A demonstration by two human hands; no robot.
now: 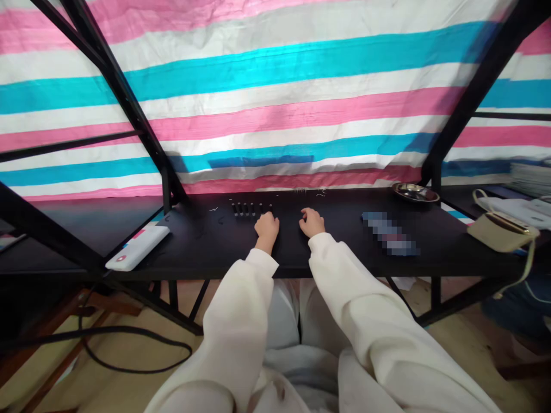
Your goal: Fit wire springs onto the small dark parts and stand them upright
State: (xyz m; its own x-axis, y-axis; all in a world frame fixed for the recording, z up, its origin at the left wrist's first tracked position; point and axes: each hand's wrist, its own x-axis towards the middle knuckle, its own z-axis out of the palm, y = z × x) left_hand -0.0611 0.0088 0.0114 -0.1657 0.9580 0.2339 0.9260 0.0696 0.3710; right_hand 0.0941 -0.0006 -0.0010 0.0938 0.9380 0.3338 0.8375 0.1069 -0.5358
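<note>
My left hand (267, 227) is on the black table, its fingers curled and closed at the right end of a row of small dark pegs (245, 209). Several of these pegs stand upright, with pale, metal-looking ends. The rightmost peg (271, 207) shows just beyond my left fingers; whatever they may grip is hidden. My right hand (313, 222) rests a little to the right, on or just above the tabletop. Its fingers are loosely bent and apart, with nothing visible in them.
A white power strip (138, 248) lies at the left. Toward the right are a shiny metal dish (415, 193), a blurred-out item (390, 234) and a beige bag (501, 230). Black frame posts (129, 109) slant up on both sides before a striped sheet (279, 63). Thread scraps (321, 194) lie along the back.
</note>
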